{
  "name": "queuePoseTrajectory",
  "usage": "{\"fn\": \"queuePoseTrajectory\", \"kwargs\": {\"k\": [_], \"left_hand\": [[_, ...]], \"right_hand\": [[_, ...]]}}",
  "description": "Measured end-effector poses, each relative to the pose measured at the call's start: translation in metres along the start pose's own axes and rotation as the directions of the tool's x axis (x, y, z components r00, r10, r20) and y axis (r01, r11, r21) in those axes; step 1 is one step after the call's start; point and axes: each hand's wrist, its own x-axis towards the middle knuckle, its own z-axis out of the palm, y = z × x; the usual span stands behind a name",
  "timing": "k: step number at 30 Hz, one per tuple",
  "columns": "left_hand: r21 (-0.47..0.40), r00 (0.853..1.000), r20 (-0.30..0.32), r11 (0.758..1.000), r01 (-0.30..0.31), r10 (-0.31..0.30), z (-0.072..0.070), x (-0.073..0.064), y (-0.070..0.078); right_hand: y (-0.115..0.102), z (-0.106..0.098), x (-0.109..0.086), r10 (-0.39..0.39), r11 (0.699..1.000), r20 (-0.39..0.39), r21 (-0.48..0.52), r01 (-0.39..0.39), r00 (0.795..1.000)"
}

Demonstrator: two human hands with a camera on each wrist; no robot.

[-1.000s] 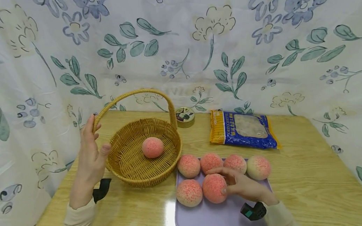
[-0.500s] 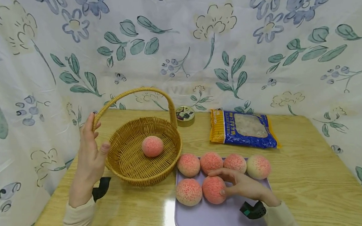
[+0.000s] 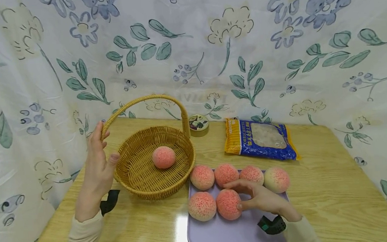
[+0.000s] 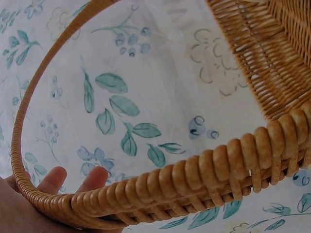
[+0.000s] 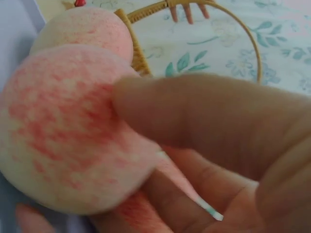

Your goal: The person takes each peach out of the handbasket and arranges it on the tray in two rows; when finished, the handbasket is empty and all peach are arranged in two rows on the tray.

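My right hand [image 3: 262, 198] holds a pink, speckled peach [image 3: 228, 204] on the purple tray [image 3: 218, 235]. In the right wrist view its thumb presses one side of that peach [image 5: 58, 126], and fingers lie below it. Several more peaches, such as a paler one [image 3: 202, 206] to its left, sit around it. At the left, my left hand [image 3: 96, 176] rests its fingers against the handle of the wicker basket [image 3: 154, 194], thumb apart. The left wrist view shows fingertips [image 4: 95, 178] passing behind the wrapped handle [image 4: 19, 145]. A single peach [image 3: 164, 157] lies inside the basket.
Behind the basket's right side stands a small round tin [image 3: 198, 125]. A blue and yellow bag of pasta [image 3: 260, 138] lies beyond the tray. Floral curtain [image 3: 189, 54] hangs along the back of the wooden table [image 3: 332, 178].
The right hand stays at the same peach, which seems to have turned or shifted very slightly. My left hand keeps its place at the basket handle.
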Motion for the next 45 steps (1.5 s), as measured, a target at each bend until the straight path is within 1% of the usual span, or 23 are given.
{"fn": "queuePoseTrajectory", "kwargs": {"k": [2,6,8,10,13,15,20,25,29,32,36,39,42,45], "left_hand": [[0.002,1.0,0.003,1.0,-0.003,0.003,0.0,0.001,0.0],[0.003,1.0,0.0,1.0,-0.011,0.011,0.0,0.002,0.001],[0.0,1.0,0.0,1.0,-0.011,0.011,0.0,0.002,0.002],[-0.003,1.0,0.0,1.0,-0.008,0.008,0.0,0.001,0.002],[-0.004,1.0,0.003,1.0,-0.003,0.003,0.0,0.0,0.002],[-0.005,1.0,0.004,1.0,-0.004,0.004,0.001,-0.001,0.002],[-0.006,1.0,0.003,1.0,-0.001,0.001,0.001,-0.002,0.001],[-0.008,1.0,0.003,1.0,-0.001,0.001,0.0,-0.001,0.002],[-0.01,1.0,0.006,1.0,0.002,-0.002,-0.001,0.001,0.002],[-0.009,1.0,0.006,1.0,0.002,-0.002,-0.001,0.001,0.002],[-0.01,1.0,0.003,1.0,0.002,-0.002,-0.001,0.001,0.002],[-0.012,1.0,0.003,1.0,0.006,-0.006,-0.001,0.001,0.001],[-0.013,1.0,0.003,1.0,0.008,-0.008,-0.001,0.001,0.002],[-0.01,1.0,0.004,1.0,0.002,-0.002,-0.001,0.001,0.002]], "right_hand": [[-0.004,-0.004,-0.002,0.011,1.0,0.006,-0.02,-0.011,1.0],[-0.018,-0.018,-0.002,-0.006,1.0,0.01,-0.029,0.006,1.0],[-0.026,-0.026,0.001,-0.024,1.0,0.017,-0.005,0.024,1.0],[-0.036,-0.032,0.009,-0.045,0.999,0.021,0.006,0.045,0.999],[-0.051,-0.039,0.026,-0.084,0.996,0.042,0.028,0.083,0.996],[-0.06,-0.041,0.041,-0.117,0.993,0.057,0.029,0.116,0.991],[-0.083,-0.041,0.083,-0.137,0.989,0.091,0.065,0.132,0.986],[-0.099,-0.035,0.124,-0.16,0.985,0.096,0.085,0.152,0.982],[-0.105,-0.028,0.152,-0.15,0.986,0.096,0.093,0.141,0.984],[-0.108,-0.022,0.171,-0.143,0.983,0.113,0.128,0.129,0.983],[-0.108,-0.014,0.193,-0.135,0.977,0.127,0.182,0.111,0.983],[-0.105,-0.009,0.207,-0.111,0.976,0.133,0.202,0.083,0.985],[-0.099,-0.004,0.22,-0.087,0.98,0.132,0.19,0.061,0.987],[-0.094,0.001,0.229,-0.067,0.992,0.115,0.113,0.054,0.991]]}}
